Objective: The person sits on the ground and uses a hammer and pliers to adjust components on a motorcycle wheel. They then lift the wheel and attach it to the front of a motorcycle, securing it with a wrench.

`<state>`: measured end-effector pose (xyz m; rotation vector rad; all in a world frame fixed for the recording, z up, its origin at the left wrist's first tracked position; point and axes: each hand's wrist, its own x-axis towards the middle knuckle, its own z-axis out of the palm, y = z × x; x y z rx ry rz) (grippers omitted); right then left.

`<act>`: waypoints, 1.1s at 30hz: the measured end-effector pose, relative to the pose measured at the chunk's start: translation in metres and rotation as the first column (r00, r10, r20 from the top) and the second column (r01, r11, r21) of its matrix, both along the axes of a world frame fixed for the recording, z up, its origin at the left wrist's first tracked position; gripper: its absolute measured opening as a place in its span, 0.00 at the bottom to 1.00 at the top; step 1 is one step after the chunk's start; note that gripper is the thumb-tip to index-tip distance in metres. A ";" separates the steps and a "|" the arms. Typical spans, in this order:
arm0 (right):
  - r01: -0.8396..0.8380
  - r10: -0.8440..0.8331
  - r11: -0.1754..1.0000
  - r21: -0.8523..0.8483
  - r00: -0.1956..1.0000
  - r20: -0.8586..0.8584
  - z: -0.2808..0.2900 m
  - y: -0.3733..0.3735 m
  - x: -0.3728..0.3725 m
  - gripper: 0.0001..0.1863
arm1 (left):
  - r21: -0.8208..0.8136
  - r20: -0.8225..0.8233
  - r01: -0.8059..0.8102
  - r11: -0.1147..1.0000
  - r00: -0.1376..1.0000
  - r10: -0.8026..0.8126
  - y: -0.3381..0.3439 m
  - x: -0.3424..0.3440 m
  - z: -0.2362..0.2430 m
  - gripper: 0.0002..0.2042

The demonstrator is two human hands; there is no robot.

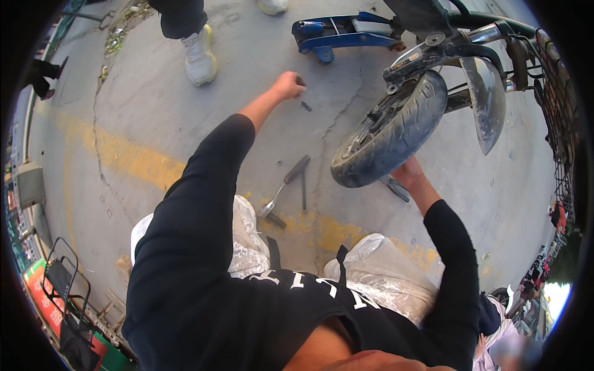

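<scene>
My left hand (289, 85) is stretched forward over the ground with its fingers curled; whatever may be inside them is hidden. Just below it a small dark metal piece (306, 106) lies on the concrete. My right hand (406, 172) grips the underside of a black-tyred wheel (408, 133), its fingers partly hidden behind the tyre. The wheel sits tilted at the fork (427, 59) of a two-wheeled vehicle. Beside my right wrist, dark-handled pliers (396, 188) lie on the ground. Nearer my feet are a dark-handled tool with a metal shaft (286, 185) and a thin dark rod (304, 190).
A blue floor jack (343, 36) stands at the front of the vehicle. A grey mudguard (486, 102) and a wire basket (554, 105) are at the right. Another person's shoe (200, 57) is ahead on the left. A black-framed chair (67, 278) stands at the lower left.
</scene>
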<state>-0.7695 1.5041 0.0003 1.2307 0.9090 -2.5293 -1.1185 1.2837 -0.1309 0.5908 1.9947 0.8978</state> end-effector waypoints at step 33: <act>0.740 -0.554 0.504 0.446 0.672 -0.491 -0.025 -0.076 -0.031 0.18 | 0.326 0.825 -0.832 0.448 0.482 0.296 0.099 0.202 0.096 0.08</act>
